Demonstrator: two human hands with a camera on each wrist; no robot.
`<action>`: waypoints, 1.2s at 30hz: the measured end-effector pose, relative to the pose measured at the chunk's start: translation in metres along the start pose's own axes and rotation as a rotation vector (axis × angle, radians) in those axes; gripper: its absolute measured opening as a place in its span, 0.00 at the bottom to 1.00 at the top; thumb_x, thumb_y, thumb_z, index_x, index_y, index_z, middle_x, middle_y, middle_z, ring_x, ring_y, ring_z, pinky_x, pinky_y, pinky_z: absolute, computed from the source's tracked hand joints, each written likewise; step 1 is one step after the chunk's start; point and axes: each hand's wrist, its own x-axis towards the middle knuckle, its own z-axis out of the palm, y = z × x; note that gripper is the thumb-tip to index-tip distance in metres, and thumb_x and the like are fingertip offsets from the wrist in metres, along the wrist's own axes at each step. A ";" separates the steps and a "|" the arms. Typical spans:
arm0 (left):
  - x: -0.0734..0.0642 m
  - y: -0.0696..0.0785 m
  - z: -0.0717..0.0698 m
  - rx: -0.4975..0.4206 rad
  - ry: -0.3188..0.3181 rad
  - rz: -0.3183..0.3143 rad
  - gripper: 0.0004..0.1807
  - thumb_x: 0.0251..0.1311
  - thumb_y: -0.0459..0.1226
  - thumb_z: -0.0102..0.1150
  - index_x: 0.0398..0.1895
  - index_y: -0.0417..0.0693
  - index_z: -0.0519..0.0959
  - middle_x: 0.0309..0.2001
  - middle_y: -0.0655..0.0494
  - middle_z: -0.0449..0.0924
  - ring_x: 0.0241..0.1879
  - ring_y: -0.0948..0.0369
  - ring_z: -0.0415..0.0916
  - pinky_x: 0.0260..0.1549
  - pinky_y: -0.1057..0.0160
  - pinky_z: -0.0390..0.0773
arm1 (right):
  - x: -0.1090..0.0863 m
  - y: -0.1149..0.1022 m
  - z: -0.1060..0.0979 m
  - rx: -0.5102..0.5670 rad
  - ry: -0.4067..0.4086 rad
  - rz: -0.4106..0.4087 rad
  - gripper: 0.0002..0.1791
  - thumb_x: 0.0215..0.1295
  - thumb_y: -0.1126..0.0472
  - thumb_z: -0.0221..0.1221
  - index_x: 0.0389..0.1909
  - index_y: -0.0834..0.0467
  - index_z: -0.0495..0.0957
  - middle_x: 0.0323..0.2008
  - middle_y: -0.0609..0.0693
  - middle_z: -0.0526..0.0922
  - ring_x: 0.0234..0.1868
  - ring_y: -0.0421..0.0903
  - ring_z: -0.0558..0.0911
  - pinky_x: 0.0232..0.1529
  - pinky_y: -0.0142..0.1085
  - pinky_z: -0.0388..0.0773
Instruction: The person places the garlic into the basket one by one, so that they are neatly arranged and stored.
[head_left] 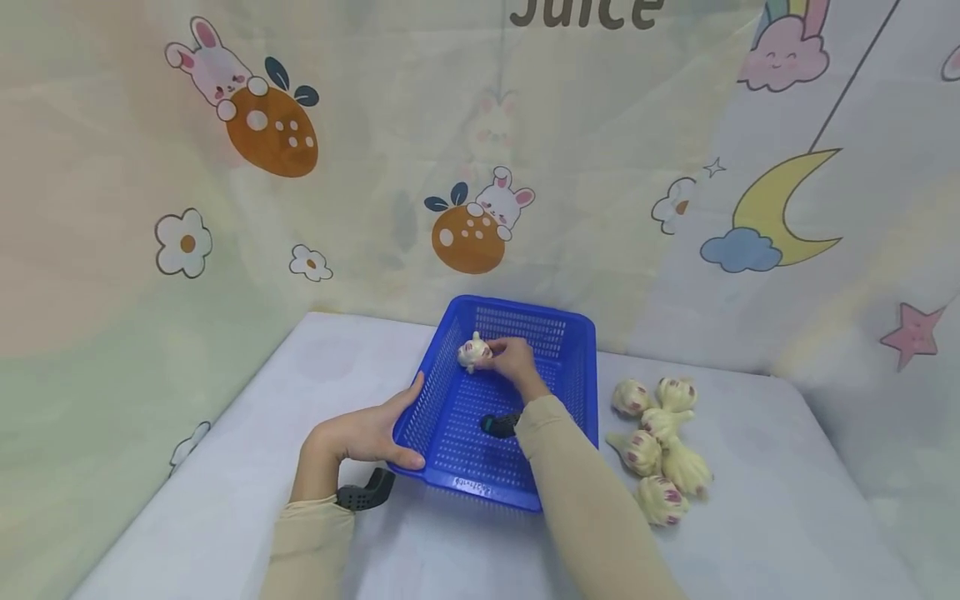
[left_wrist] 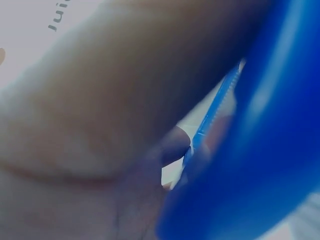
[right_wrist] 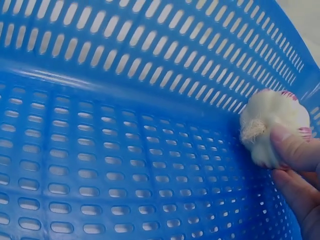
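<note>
A blue plastic basket (head_left: 457, 429) with slotted walls sits tilted in the middle of the table. My left hand (head_left: 367, 429) grips its near left corner, the thumb at the front rim; some of the fingers are hidden by the basket. In the left wrist view the basket's blue side (left_wrist: 270, 145) fills the right, close to the hand. Inside the basket, toward the far left corner, my right hand (head_left: 513, 362) pinches a garlic bulb (head_left: 474, 352) between thumb and fingers. The right wrist view shows the root end of this garlic bulb (right_wrist: 272, 127) beside the slotted wall.
Several more garlic bulbs (head_left: 660, 446) lie in a cluster to the right of the basket. All stand on a white table (head_left: 330, 358). Behind it hangs a cloth backdrop (head_left: 360, 183) printed with rabbits and flowers.
</note>
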 end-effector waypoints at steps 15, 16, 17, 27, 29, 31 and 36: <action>-0.006 0.001 0.001 0.010 0.001 -0.016 0.73 0.40 0.61 0.71 0.75 0.50 0.25 0.76 0.43 0.28 0.75 0.45 0.35 0.70 0.42 0.48 | -0.003 0.002 0.001 0.096 -0.067 0.014 0.28 0.49 0.59 0.72 0.52 0.64 0.79 0.50 0.60 0.82 0.54 0.56 0.79 0.59 0.46 0.73; -0.006 0.000 0.001 0.009 0.002 -0.015 0.73 0.40 0.61 0.71 0.75 0.50 0.25 0.76 0.43 0.28 0.75 0.45 0.35 0.70 0.42 0.48 | -0.004 0.002 0.002 0.104 -0.072 0.016 0.28 0.49 0.60 0.71 0.53 0.64 0.79 0.51 0.60 0.82 0.54 0.56 0.79 0.59 0.46 0.72; -0.006 0.000 0.001 0.008 0.002 -0.012 0.73 0.40 0.61 0.71 0.75 0.50 0.25 0.76 0.43 0.28 0.75 0.45 0.35 0.70 0.42 0.48 | -0.004 0.002 0.002 0.111 -0.077 0.019 0.28 0.49 0.60 0.71 0.53 0.64 0.78 0.51 0.61 0.82 0.54 0.56 0.79 0.59 0.46 0.72; -0.005 -0.002 0.004 0.011 0.011 -0.033 0.73 0.39 0.61 0.71 0.75 0.53 0.26 0.77 0.46 0.29 0.75 0.47 0.36 0.70 0.44 0.49 | -0.007 0.001 0.003 0.116 -0.115 0.019 0.29 0.51 0.60 0.70 0.56 0.64 0.76 0.52 0.61 0.81 0.55 0.56 0.79 0.60 0.47 0.71; -0.005 0.000 0.003 0.011 0.008 -0.028 0.73 0.39 0.61 0.71 0.75 0.52 0.26 0.77 0.45 0.29 0.75 0.47 0.36 0.70 0.43 0.48 | -0.007 0.001 0.002 0.106 -0.120 0.014 0.29 0.51 0.60 0.70 0.55 0.64 0.77 0.51 0.60 0.82 0.54 0.56 0.79 0.60 0.47 0.71; -0.004 0.002 0.003 0.008 0.003 -0.022 0.73 0.39 0.61 0.71 0.75 0.51 0.26 0.76 0.44 0.29 0.75 0.46 0.35 0.70 0.43 0.48 | -0.008 -0.001 0.001 0.102 -0.124 0.012 0.28 0.51 0.60 0.70 0.55 0.64 0.77 0.50 0.60 0.82 0.53 0.56 0.79 0.59 0.47 0.71; -0.001 0.003 0.001 0.008 0.008 -0.018 0.73 0.39 0.60 0.71 0.75 0.51 0.26 0.77 0.45 0.29 0.75 0.47 0.35 0.70 0.44 0.47 | -0.006 -0.004 -0.002 0.053 -0.138 0.014 0.25 0.53 0.59 0.69 0.54 0.61 0.78 0.50 0.58 0.82 0.53 0.55 0.79 0.61 0.50 0.70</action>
